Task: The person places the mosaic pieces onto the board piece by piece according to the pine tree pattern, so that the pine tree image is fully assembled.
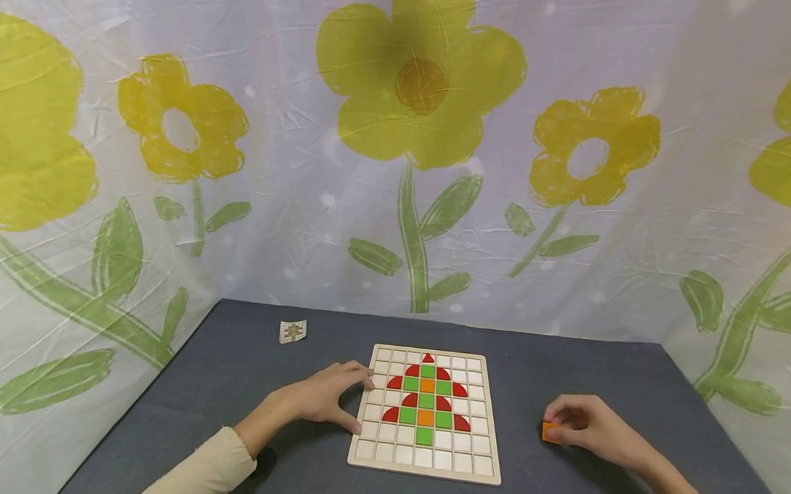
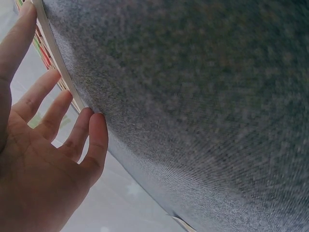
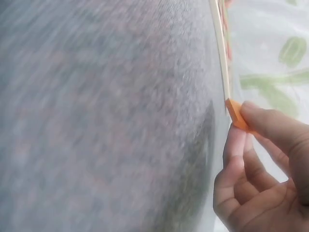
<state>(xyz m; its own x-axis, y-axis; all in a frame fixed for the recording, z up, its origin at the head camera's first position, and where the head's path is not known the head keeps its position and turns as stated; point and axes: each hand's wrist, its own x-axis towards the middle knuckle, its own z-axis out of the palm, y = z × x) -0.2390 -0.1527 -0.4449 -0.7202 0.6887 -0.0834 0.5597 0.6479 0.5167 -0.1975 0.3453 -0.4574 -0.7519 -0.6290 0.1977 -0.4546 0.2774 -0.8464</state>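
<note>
A light wooden grid board [image 1: 463,464] lies on the dark table, with red, green and orange tiles forming a tree shape among white squares. My left hand [image 1: 321,395] rests at the board's left edge, fingers loosely extended and spread from the thumb. In the left wrist view, the left hand [image 2: 46,140] has its thumb and fingertips at the board's rim [image 2: 58,58]. Right of the board, my right hand [image 1: 592,428] pinches an orange square tile [image 1: 550,432] between thumb and fingers. The right wrist view shows that tile [image 3: 237,117] from its thin side.
A small printed pattern card [image 1: 293,331] lies at the back left of the dark tabletop [image 1: 528,368]. A curtain [image 1: 279,221] with yellow flowers hangs behind the table and along both sides.
</note>
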